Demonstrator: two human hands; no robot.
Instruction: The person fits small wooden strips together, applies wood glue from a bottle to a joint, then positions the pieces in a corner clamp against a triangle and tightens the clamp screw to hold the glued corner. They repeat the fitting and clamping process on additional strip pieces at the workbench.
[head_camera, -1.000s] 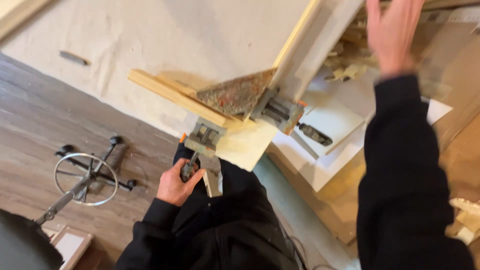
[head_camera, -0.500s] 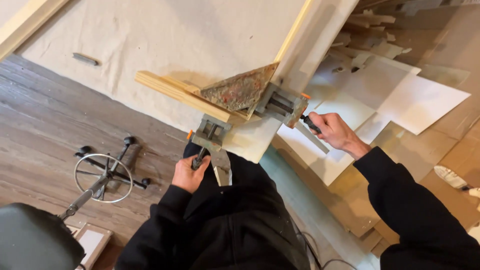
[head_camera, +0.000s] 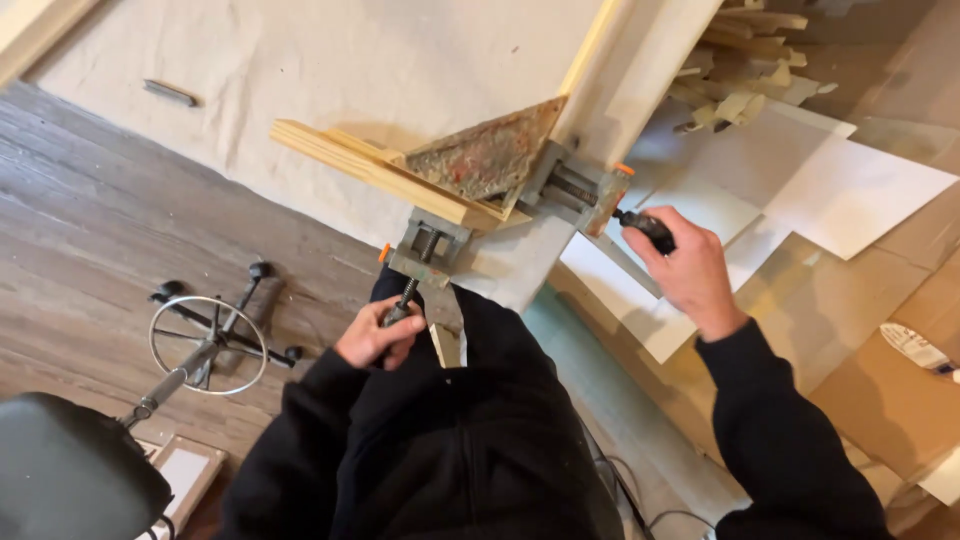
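Corner clamp (head_camera: 500, 205), 2 wooden strips (head_camera: 370, 170) seated.
Left hand (head_camera: 375, 335) closed around 1 screw handle (head_camera: 400, 312); right hand (head_camera: 690, 270) closed around the other handle (head_camera: 645, 228); tightness cannot be told.

Tight round the corner clamp (head_camera: 500, 200)
Open cloth (head_camera: 350, 70) above; wood strips (head_camera: 370, 165), white sheets (head_camera: 820, 190), stool (head_camera: 200, 345) block L, R & below

I see no packages, labels, signs or screens around my work, only bare wood, cloth, white sheets and cardboard.
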